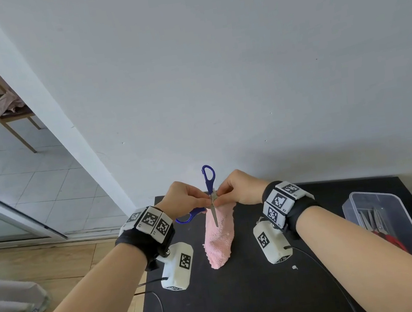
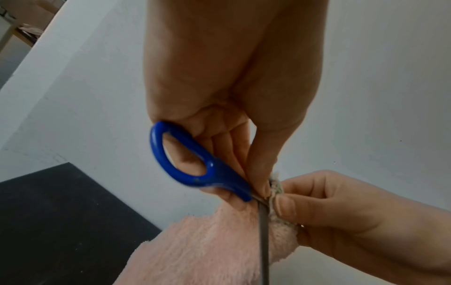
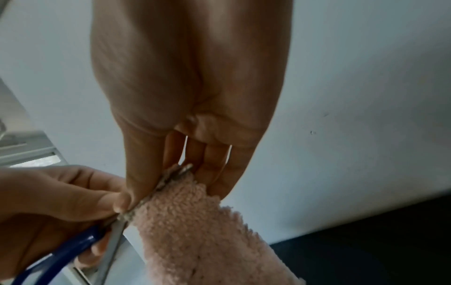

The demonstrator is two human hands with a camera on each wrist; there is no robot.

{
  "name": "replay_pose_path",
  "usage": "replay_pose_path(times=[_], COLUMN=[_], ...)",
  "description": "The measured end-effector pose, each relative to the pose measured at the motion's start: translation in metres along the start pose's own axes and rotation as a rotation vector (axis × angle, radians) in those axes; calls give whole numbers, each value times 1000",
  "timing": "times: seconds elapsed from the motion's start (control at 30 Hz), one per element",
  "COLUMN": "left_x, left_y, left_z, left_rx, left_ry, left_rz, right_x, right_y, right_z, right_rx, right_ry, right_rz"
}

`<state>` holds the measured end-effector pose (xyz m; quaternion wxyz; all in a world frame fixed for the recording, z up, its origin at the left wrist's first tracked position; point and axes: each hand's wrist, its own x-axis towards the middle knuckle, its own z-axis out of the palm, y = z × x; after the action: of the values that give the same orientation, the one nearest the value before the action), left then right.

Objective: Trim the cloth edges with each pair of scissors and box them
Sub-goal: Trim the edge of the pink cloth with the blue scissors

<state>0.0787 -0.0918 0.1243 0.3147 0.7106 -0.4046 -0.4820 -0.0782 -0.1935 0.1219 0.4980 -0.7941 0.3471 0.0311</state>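
Pink cloth [image 1: 218, 236] lifted over the black bench [image 1: 248, 304], top edge pinched by both hands, left hand [image 1: 181, 197] also gripping blue scissors [image 1: 208, 179], right hand [image 1: 244, 187] fingers [image 3: 144, 164] curled, head view alone shows clear box [image 1: 400, 209] holding red scissors [image 1: 391, 240].

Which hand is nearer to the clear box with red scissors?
Right. The right hand pinches the pink cloth at the table's middle, on the clear box's side; the left hand, holding the blue scissors, is farther away.
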Motion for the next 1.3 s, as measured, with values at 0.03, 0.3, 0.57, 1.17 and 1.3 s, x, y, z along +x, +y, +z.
replay_pose_path(times=[0.03,0.3,0.57,1.17,1.3], left_x=[-1,-2,-7,-6,-5], left_y=[-1,-5,-15,-6,-5], left_z=[0,-10,-23,-4,-3], left_rx=[1,29,-42,-596,-666], left_ry=[-9,-25,61,208,238], left_rz=[2,-17,-18,-112,-121], right_x=[0,-6,-16,-13,-18], right_y=[-1,14,36,44,40], right_z=[1,-6,-20,21,21], right_rx=[-35,-76,-37,188,241], right_ry=[-14,3,90,177,202], right_rz=[3,17,47,84,73])
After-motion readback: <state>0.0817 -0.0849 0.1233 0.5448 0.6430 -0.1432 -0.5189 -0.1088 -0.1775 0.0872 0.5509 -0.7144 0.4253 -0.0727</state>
